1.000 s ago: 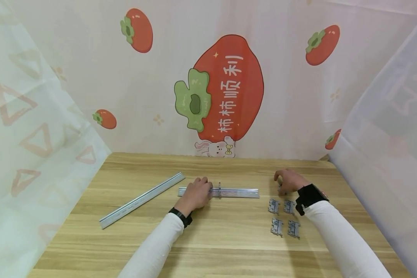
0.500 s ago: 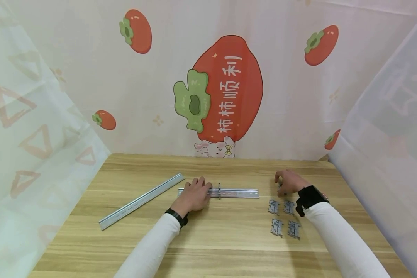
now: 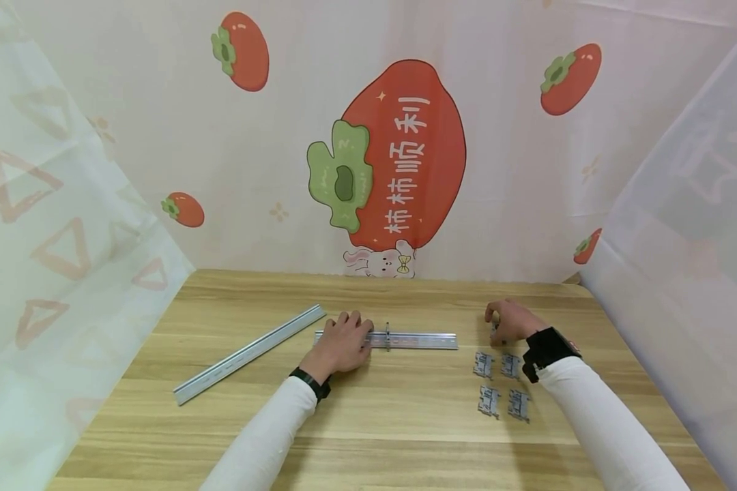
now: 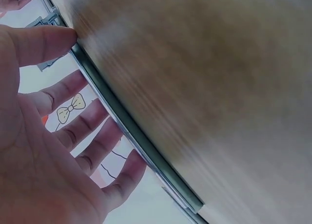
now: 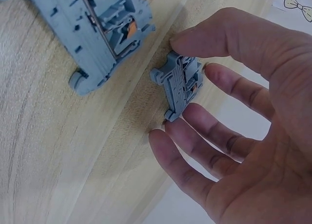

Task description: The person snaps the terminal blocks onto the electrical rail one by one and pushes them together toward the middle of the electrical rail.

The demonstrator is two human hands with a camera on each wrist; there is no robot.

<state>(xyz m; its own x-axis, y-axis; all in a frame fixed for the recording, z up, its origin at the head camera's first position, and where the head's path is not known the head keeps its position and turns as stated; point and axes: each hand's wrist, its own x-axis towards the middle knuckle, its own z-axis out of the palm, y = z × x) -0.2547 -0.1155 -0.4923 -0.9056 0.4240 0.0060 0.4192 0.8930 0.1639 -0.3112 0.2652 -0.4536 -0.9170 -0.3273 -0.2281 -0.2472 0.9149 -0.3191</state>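
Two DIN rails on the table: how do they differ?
The short rail lies straight across the table; the long rail lies diagonal, off to its left. The short rail carries one clipped-on block; the long rail is bare. The left hand rests on the short rail's left end; nothing touches the long rail. Both are silvery metal strips lying flat on the wooden table.

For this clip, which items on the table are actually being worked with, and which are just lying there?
In use:
- short rail, pressed down by the left hand
- grey terminal block, pinched by the right hand
- one block already on the rail

Lying about:
- long rail, untouched
- four spare blocks
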